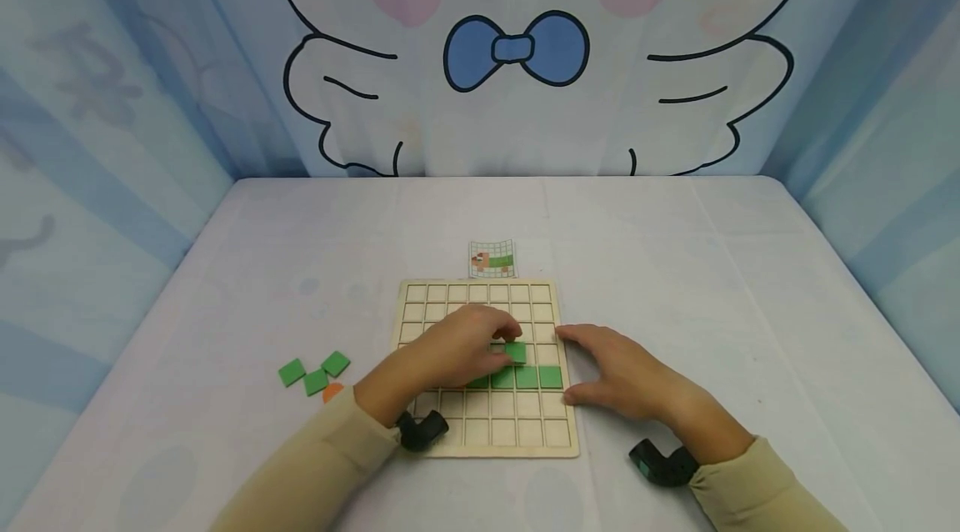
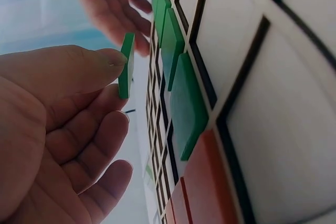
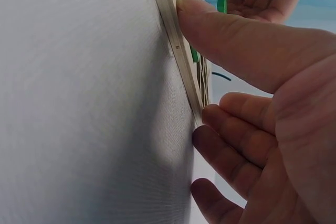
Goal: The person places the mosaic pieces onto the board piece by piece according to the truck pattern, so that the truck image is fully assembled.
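Observation:
My left hand (image 1: 467,346) pinches a small green square tile (image 1: 516,352) between thumb and finger, over the gridded wooden board (image 1: 517,434). In the left wrist view, the pinched tile (image 2: 125,66) stands on edge, apart from the board. A row of green tiles (image 1: 551,377) lies in the grid below it, and red-orange tiles (image 2: 205,182) adjoin that row, mostly hidden by my left arm in the head view. My right hand (image 1: 633,372) rests at the board's right edge, thumb and fingers extended; its thumb touches the rim (image 3: 176,40) in the right wrist view.
Several loose green tiles (image 1: 292,373) and an orange piece (image 1: 332,392) lie on the white-covered table (image 1: 675,265) left of the board. Behind the board stands a small pattern card (image 1: 492,259) with a gridded picture. Printed curtains (image 1: 517,132) close off the back and sides.

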Demonstrator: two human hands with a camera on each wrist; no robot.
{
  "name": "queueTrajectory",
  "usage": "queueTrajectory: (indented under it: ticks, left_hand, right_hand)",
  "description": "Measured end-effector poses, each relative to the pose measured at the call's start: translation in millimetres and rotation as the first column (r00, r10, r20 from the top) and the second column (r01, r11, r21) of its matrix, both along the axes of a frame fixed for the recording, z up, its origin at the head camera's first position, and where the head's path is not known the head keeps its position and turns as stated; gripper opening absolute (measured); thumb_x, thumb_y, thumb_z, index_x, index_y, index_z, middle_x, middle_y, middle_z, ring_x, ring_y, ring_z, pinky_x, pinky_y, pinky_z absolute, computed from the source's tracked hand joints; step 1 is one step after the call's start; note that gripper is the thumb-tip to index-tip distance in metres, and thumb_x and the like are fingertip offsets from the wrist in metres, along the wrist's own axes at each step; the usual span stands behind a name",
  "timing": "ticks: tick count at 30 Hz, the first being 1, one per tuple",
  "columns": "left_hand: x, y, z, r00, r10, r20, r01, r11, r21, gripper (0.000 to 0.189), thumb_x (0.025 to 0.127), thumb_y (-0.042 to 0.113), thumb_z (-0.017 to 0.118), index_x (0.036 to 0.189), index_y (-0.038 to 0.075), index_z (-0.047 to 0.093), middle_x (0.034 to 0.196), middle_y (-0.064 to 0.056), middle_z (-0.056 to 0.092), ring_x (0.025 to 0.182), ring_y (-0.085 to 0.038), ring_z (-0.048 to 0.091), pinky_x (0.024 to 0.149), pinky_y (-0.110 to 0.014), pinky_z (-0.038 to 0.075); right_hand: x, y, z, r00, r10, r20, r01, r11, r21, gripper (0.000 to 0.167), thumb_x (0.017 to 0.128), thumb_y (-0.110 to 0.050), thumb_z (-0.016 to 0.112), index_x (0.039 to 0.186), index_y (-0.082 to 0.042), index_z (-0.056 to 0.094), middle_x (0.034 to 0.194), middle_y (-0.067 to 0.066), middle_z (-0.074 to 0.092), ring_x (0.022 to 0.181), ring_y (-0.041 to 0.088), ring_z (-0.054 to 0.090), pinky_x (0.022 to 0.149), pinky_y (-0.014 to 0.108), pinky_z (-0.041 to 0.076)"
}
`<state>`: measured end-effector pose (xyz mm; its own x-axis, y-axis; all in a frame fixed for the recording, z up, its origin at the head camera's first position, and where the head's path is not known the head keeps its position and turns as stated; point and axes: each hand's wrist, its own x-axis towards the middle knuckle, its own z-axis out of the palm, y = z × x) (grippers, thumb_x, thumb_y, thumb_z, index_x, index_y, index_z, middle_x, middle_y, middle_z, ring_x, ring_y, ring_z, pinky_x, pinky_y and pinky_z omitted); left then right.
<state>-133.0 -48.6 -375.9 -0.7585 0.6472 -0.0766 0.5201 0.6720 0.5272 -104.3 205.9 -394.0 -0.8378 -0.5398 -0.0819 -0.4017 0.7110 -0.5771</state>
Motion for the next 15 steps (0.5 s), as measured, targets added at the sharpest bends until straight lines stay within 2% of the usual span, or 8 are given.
queueTrajectory:
  ticks: [6,11,15]
  left_hand:
    - [-2.7,7.1,-3.2,1.0,-0.018,-0.004,0.018,1.0,-0.009,0.031,0.093,0.023,0.073,0.12,0.008,0.069,0.11,0.002,0.069,0.101,-0.013,0.061,0.093,-0.03,0.048]
    - [-3.7,15.3,-4.8,1.0,-0.003,0.029,0.003,1.0,-0.003,0.03,0.092,0.021,0.074,0.119,0.009,0.07,0.107,0.004,0.068,0.098,-0.011,0.06,0.092,-0.028,0.049]
    - [-4.9,20.8,-7.5,1.0,0.002,0.027,-0.001,1.0,-0.009,0.029,0.092,0.02,0.074,0.118,0.008,0.07,0.105,0.004,0.069,0.098,-0.01,0.06,0.091,-0.027,0.049]
  right_hand:
    - [-0.2,0.4,-0.9,1.0,0.003,-0.003,-0.003,1.0,0.002,0.075,0.083,-0.028,0.082,0.143,0.003,0.048,0.143,0.018,0.051,0.134,0.038,0.045,0.108,0.055,0.035]
    - [-0.2,0.9,-1.2,1.0,0.003,-0.002,-0.003,1.0,0.004,0.076,0.084,-0.029,0.081,0.144,0.003,0.047,0.144,0.019,0.05,0.134,0.039,0.044,0.108,0.055,0.035]
    - [0.0,0.9,-1.4,1.0,0.004,-0.003,-0.004,1.0,0.003,0.075,0.085,-0.03,0.081,0.144,0.003,0.047,0.144,0.019,0.05,0.134,0.039,0.044,0.108,0.055,0.035]
